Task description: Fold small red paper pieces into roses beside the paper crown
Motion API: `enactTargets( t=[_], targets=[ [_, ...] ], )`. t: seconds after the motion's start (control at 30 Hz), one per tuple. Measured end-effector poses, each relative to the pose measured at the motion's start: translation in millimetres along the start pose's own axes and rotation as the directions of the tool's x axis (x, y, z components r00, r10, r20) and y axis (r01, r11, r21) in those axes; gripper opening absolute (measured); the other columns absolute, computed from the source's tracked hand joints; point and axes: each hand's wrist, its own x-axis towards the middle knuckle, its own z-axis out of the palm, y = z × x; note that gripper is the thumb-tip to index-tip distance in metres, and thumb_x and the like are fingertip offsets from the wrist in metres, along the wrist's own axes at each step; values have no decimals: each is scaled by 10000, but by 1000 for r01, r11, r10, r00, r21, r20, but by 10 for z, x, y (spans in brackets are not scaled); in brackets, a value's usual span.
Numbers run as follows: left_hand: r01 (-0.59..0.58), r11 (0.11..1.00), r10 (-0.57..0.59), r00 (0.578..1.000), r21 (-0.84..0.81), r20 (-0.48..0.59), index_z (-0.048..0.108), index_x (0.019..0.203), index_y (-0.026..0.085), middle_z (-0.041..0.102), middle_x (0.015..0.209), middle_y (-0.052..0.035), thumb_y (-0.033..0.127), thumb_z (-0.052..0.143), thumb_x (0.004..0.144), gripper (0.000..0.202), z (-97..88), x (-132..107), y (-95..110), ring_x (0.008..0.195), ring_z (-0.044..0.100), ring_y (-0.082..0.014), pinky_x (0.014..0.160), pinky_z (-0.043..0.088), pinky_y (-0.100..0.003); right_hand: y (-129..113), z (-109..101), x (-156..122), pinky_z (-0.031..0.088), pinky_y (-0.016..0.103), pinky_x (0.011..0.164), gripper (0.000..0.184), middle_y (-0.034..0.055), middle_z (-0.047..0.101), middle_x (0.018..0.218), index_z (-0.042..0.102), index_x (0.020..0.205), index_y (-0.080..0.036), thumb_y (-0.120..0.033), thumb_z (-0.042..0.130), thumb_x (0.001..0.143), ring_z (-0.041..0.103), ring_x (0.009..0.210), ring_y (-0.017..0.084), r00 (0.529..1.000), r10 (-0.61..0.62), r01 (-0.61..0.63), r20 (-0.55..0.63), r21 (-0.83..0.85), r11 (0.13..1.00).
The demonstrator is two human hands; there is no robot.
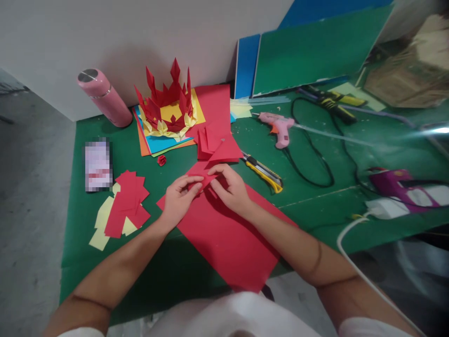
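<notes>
We are mid-fold: our left hand (178,196) and right hand (228,187) both pinch 1 small folded red paper piece (200,178) above the large red paper sheet (228,238). Next, we judge, a firm crease with aligned edges.

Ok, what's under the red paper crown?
The red paper crown sits on a stack of coloured paper sheets: yellow, blue and orange edges show. Anything directly beneath its middle is covered.

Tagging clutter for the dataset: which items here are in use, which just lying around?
In use: left hand and right hand on small red paper piece; big red sheet beneath.
Lying about: pink flask, pink glue gun, yellow utility knife, paper crown.
</notes>
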Motion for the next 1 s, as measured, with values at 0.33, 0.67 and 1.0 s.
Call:
enactTargets(
  t=[0.33, 0.67, 1.0],
  targets=[
    [-140, 971, 137, 990, 192, 30, 798, 853, 282, 690, 813, -41, 292, 754, 737, 125, -19, -21, -10, 829, 616, -180, 804, 536, -313, 41, 25, -6, 483, 330, 767, 152, 32, 621, 879, 525, 910, -225, -125, 495, 799, 597, 822, 181, 1000, -8, 8, 3, -38, 999],
    [-113, 980, 110, 994, 165, 26, 787, 856, 259, 750, 872, -48, 309, 734, 745, 133, -25, -7, -45, 914, 654, -208, 848, 524, -339, -14, 9, -3, 485, 356, 783, 129, 23, 677, 852, 591, 859, -240, -133, 554, 796, 623, 817, 196, 997, -42, 35, -69, -93, 995],
    [9, 1000, -9, 999, 11, 53, 752, 924, 194, 762, 988, -78, 326, 814, 648, 313, -8, 25, -39, 910, 689, -191, 850, 553, -333, 6, -15, 22, 466, 396, 821, 59, 34, 709, 902, 678, 866, -263, -267, 620, 878, 630, 864, 213, 993, -115, 107, -34, -181, 978]
  ],
)
